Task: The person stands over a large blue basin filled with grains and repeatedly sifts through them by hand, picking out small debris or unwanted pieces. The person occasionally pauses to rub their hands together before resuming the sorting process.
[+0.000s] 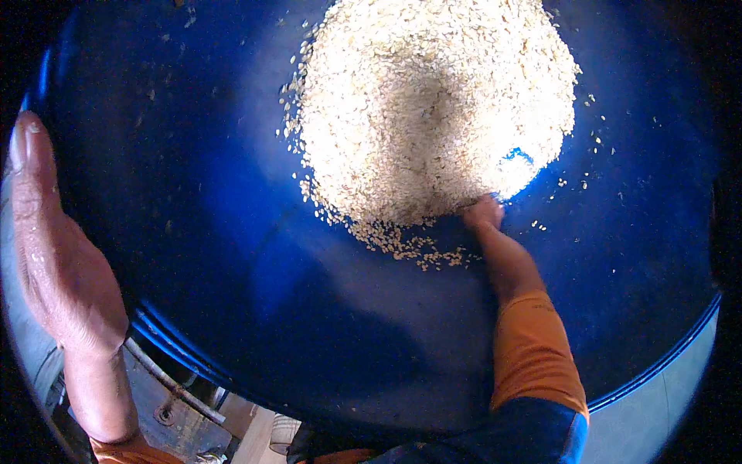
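Note:
Inside a large blue drum (359, 348) lies a heap of pale, flat seeds or flakes (371, 127). My right hand (486, 213) reaches in at the heap's near right edge, its fingers closed around something mostly hidden. Just beyond that hand, a bright blue edge (517, 153) shows among the seeds, perhaps part of a scoop; its full shape is lost in glare. My left hand (64, 261) is at the drum's left rim, thumb side up, with no object seen in it. Whether its fingers grip the rim cannot be made out.
Loose seeds (406, 243) lie scattered on the drum's inner surface around the heap. The curved drum rim (655, 371) runs along the near side. Below it at left are a worn board or plate (174, 412) with a round fitting and a wooden strip (255, 435).

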The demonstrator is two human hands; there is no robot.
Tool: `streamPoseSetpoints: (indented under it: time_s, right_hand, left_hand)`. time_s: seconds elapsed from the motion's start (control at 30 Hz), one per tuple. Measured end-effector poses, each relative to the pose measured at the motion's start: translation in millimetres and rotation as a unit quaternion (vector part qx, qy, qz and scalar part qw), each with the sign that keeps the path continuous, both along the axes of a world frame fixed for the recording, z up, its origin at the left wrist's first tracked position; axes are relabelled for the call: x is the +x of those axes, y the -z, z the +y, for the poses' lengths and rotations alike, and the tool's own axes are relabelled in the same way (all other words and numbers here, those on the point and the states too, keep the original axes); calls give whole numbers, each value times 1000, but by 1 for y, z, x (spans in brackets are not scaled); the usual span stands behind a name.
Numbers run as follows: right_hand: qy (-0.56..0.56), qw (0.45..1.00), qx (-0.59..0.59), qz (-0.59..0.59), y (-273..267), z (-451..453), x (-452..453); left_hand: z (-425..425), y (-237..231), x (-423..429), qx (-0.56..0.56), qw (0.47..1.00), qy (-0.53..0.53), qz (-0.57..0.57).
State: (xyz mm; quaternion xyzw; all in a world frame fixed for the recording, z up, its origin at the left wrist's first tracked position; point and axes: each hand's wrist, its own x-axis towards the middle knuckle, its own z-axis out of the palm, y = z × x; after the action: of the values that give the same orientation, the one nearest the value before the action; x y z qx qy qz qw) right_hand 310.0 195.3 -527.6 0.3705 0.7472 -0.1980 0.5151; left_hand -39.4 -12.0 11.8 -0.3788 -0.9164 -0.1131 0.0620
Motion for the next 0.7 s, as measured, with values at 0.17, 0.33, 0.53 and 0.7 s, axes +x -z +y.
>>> streamPoseSetpoints:
  time_s: [0.17,0.33,0.53,0.7]
  right_hand:
    - [132,971,-137,143,43,-55,20]
    - [75,985,-142,68,-9,-47,9]
    - [-83,984,-154,36,-10,30,-1]
    - [-77,966,35,244,-36,53,-7]
  left_hand:
    - [-1,8,-4,7,1000,7,-8]
    - [-3,3,-2,-12,1000,12,0]
    - [0,0,-5,-25,1000,18,8]
    - [-1,2,-4,-14,1000,10,-1]
